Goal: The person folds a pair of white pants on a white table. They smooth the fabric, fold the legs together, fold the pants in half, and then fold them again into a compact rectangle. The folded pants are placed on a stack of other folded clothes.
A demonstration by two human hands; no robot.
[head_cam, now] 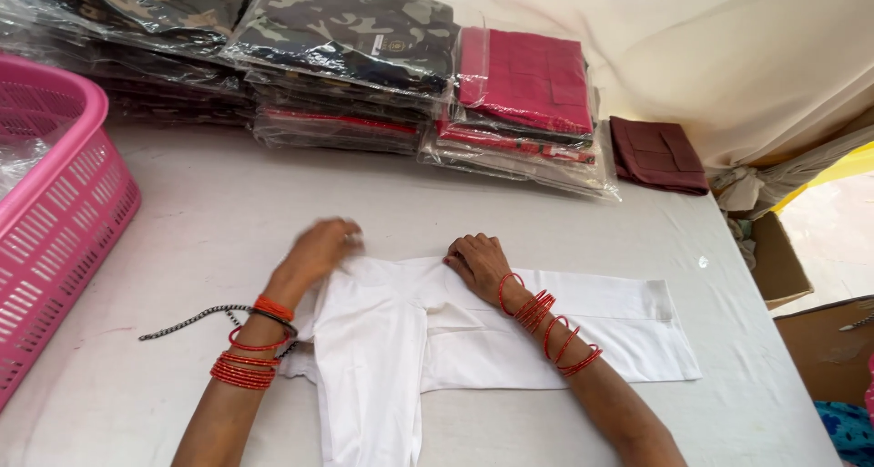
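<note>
A white garment (473,340) lies partly folded on the white-covered table (228,212), one part spread to the right and another hanging toward me. My left hand (320,247) grips the garment's upper left edge; it looks blurred. My right hand (478,262) rests flat, palm down, on the garment's top edge near the middle. Both wrists carry several red bangles.
A pink plastic basket (55,212) stands at the left edge. Stacks of bagged camouflage garments (346,30) and red garments (523,85) line the back. A dark maroon folded cloth (657,155) lies at the back right. A black-and-white cord (196,319) lies by my left wrist. Cardboard boxes (783,262) sit off the right edge.
</note>
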